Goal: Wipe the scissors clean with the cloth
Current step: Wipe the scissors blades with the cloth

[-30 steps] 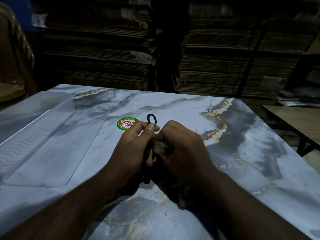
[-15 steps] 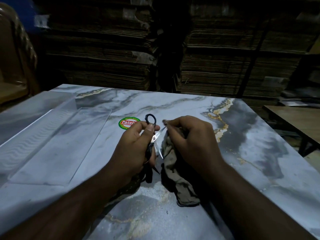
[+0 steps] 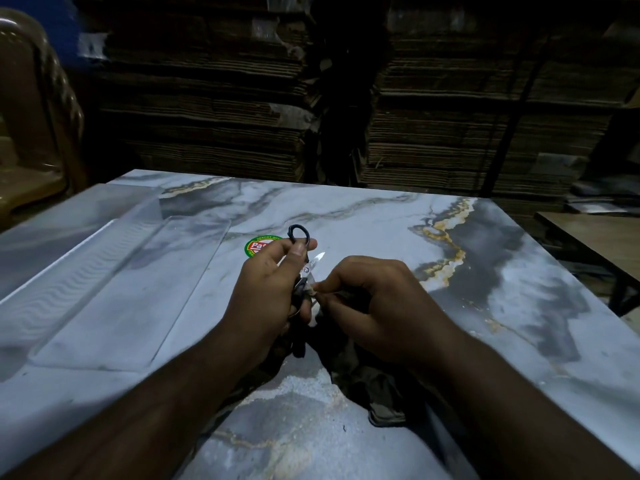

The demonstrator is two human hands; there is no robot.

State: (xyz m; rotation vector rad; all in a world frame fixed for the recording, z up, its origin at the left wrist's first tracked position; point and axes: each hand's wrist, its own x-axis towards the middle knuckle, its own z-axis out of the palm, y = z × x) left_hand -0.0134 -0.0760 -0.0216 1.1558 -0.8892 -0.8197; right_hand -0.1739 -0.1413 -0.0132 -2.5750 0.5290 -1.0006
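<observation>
Currently mid-wipe: left hand (image 3: 266,289) closed on the scissors (image 3: 304,271) handles, blades open toward the right hand (image 3: 377,303), which pinches the cloth (image 3: 374,393) around the lower blade; next, probably draw tipward.

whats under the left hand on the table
The left hand holds the scissors above the marble table. Behind its fingers, a round green and red sticker is partly covered, its lettering cut off. Directly beneath the hand only shadow shows.
</observation>
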